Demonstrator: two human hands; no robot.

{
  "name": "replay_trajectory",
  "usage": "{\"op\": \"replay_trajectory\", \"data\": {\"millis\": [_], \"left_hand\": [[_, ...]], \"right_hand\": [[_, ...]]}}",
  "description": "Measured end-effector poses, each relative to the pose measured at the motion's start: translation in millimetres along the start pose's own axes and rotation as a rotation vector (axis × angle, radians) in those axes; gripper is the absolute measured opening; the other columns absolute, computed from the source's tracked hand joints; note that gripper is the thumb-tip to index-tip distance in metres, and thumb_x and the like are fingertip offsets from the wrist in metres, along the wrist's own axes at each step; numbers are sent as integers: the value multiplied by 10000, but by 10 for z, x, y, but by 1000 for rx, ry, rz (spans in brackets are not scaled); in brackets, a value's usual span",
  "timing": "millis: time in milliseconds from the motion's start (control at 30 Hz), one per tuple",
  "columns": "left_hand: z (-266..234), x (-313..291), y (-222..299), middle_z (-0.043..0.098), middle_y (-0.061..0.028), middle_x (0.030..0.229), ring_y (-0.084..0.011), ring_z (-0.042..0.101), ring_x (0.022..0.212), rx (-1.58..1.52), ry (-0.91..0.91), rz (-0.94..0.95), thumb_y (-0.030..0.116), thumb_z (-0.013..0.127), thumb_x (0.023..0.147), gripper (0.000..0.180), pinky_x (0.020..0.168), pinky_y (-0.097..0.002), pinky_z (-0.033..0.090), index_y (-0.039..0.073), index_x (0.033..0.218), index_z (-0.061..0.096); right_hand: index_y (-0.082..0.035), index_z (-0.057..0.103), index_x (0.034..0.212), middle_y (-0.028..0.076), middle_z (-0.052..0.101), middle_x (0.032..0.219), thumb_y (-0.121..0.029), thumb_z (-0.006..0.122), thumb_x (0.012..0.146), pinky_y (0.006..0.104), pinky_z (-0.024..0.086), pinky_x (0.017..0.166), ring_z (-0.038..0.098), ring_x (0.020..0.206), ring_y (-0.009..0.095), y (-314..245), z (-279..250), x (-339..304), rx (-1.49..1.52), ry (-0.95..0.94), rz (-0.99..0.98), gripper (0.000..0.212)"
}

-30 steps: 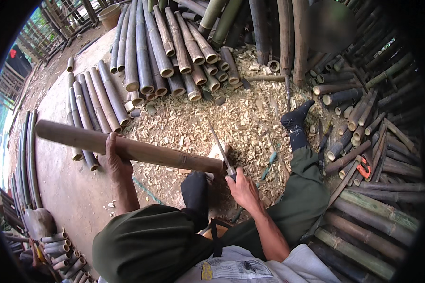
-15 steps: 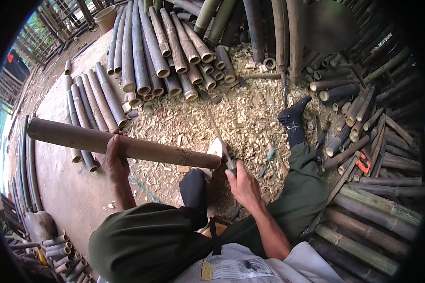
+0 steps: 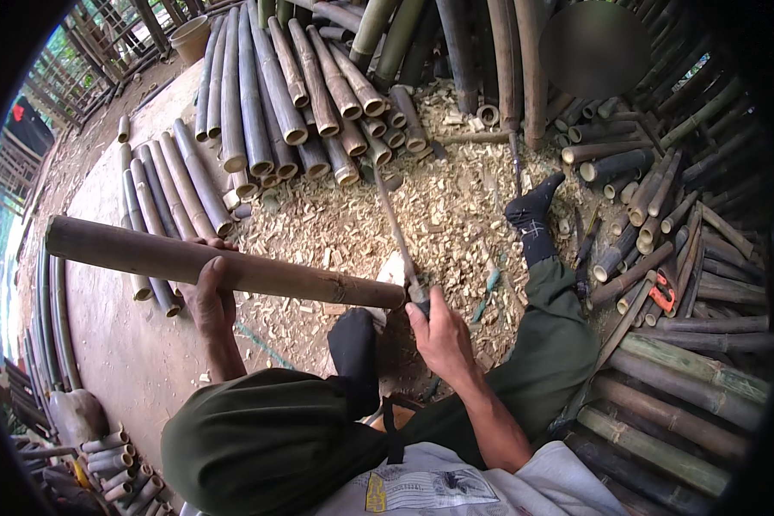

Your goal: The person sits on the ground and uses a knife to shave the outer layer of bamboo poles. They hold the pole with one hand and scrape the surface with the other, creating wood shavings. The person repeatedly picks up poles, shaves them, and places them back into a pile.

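Observation:
A thick brown bamboo pole (image 3: 292, 276) lies slantwise before me, its left end raised toward me and its right end beside the knife. My left hand (image 3: 211, 292) wraps round its middle from below, thumb on the near side. In my right hand (image 3: 443, 337) is the dark handle of a long, narrow knife (image 3: 395, 228), its blade pointing away over the shavings. The blade passes close to the pole's right end; I cannot tell whether they touch. Just beyond that end a pale cut block of wood (image 3: 393, 268) partly shows. The rest of it is hidden.
Wood shavings (image 3: 456, 224) cover the floor. Cut bamboo lengths (image 3: 271, 120) are stacked ahead, with more bamboo (image 3: 662, 404) on the right. An orange-handled tool (image 3: 662, 294) rests among them. My feet in dark socks (image 3: 353, 348) flank the work. A bucket (image 3: 190, 39) stands far left.
The knife's blade has swung slightly left and reaches farther away, while my right hand shifts a little left. The bamboo pole has barely moved; both hands keep their holds.

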State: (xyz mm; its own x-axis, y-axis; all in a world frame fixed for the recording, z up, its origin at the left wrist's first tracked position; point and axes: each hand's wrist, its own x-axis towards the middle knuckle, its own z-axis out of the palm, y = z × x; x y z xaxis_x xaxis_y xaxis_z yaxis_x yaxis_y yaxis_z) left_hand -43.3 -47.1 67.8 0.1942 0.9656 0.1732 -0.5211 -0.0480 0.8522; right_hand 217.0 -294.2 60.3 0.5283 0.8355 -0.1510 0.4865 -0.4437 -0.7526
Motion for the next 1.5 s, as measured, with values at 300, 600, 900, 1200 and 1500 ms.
{"op": "replay_trajectory", "data": {"millis": [300,600,900,1200,1500], "left_hand": [[242,-2,41,625,-124,1106,-267,660,1029,-9,-76,-6,30,806,797,585,995,-427,536,35,1277,471],[504,-106,115,639,-124,1092,-280,672,1007,-1,-95,8,14,824,773,609,988,-425,541,29,1283,492],[1075,-233,565,618,-153,1232,-250,664,1059,-26,-53,126,73,813,855,728,977,-422,566,-7,1438,384],[1021,9,926,658,-147,1162,-233,664,1025,225,60,191,161,786,874,599,927,-393,561,-13,1373,503],[1185,102,738,656,-145,1156,-237,662,1024,286,-44,242,172,798,855,604,934,-394,556,-11,1355,514]], "right_hand": [[-3,509,1145,322,699,948,-381,596,1015,617,523,806,674,937,530,878,456,50,-224,-147,209,408],[16,502,1160,300,684,902,-365,599,1018,593,527,757,675,843,512,930,503,-273,-36,132,-3,418],[11,527,1196,329,683,1027,-394,583,1013,591,506,850,649,1008,533,722,219,-308,89,3,92,448],[-1,534,1229,310,692,982,-362,534,1050,595,515,810,664,968,529,-63,-234,-342,169,-54,-28,403],[-8,472,1226,301,686,805,-288,575,1044,577,557,687,692,805,528,-151,94,-201,82,134,-237,350]]}}
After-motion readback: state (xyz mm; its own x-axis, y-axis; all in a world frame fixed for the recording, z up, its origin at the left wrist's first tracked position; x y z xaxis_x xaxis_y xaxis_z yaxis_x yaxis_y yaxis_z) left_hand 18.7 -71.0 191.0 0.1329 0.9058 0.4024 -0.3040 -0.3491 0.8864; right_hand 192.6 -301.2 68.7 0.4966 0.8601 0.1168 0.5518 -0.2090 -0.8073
